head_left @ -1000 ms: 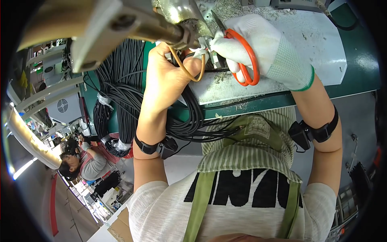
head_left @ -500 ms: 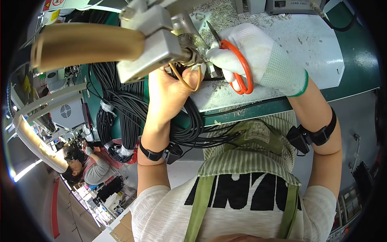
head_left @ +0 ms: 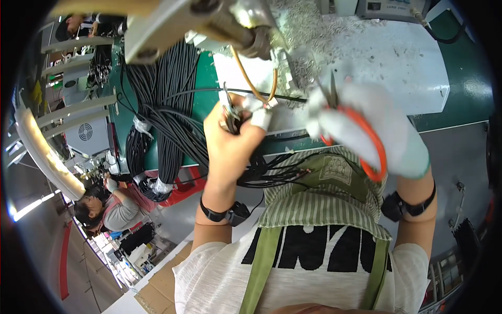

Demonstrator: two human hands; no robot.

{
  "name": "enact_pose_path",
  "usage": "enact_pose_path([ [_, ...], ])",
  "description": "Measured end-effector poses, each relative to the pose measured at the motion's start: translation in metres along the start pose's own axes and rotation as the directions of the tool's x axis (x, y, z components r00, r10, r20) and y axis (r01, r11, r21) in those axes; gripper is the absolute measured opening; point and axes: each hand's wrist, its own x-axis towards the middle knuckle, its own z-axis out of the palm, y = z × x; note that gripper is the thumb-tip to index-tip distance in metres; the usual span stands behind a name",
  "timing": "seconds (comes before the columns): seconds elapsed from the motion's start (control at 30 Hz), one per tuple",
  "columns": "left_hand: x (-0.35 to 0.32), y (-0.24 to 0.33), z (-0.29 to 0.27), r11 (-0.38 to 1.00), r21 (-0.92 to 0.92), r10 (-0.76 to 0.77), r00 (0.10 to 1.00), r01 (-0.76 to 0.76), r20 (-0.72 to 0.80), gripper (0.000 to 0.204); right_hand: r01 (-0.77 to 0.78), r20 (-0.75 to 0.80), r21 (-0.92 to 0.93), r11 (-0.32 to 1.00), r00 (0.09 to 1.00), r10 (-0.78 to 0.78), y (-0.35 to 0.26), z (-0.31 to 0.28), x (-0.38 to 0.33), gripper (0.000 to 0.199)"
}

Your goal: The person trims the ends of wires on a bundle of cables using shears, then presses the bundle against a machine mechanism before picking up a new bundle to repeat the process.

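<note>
My bare left hand [head_left: 230,149], with white covers on its fingertips, is closed round dark cable ends with small metal tips [head_left: 230,111]; the fingers hide how many. A small light connector [head_left: 269,103] shows at its thumb. My right hand [head_left: 400,133], in a white glove blurred by motion, grips scissors [head_left: 374,152] with orange-red handles, their blades [head_left: 332,90] pointing away from me. One black cable [head_left: 209,89] runs past my left fingers toward the right glove; whether the glove touches it cannot be made out. Just beyond my left hand stands a grey metal press [head_left: 183,31] with a bent brass-coloured rod [head_left: 246,78].
Long black cable bundles [head_left: 167,118] lie on the green table [head_left: 206,73] at left, some crossing its near edge to my striped apron [head_left: 324,209]. Small clippings [head_left: 314,31] litter the white sheet [head_left: 413,68]. A grey control box [head_left: 389,9] stands far right. Another person [head_left: 123,209] sits at left.
Both hands have drawn back from the press toward me, the right one also moving rightward with the scissors. The press and its lever appear shifted up and left in the view.
</note>
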Motion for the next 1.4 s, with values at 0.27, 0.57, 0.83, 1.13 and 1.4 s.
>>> enact_pose_path([
  [0.27,-0.041,-0.012,0.014,0.898,0.344,0.305,0.952,-0.275,-0.033,0.027,-0.002,0.208,-0.393,0.920,0.974,0.091,-0.006,0.021,-0.034,0.028],
  [0.57,-0.043,-0.013,0.011,0.764,0.442,0.501,0.864,-0.469,0.051,0.041,0.003,0.185,-0.474,0.881,0.978,0.097,-0.014,0.028,-0.035,0.031],
  [0.83,-0.042,-0.018,0.010,0.726,0.485,0.539,0.841,-0.488,0.040,0.043,0.042,0.164,-0.472,0.880,0.986,0.041,-0.010,0.031,-0.036,0.031],
  [1.13,-0.038,-0.015,0.012,0.623,0.577,0.634,0.773,-0.528,0.024,0.043,0.026,0.154,-0.370,0.928,0.987,0.034,-0.008,0.038,-0.028,0.030],
  [1.4,-0.038,-0.009,0.008,0.830,0.389,0.483,0.863,-0.399,-0.145,0.032,0.101,0.277,-0.427,0.899,0.961,0.023,0.005,0.033,-0.031,0.019],
])
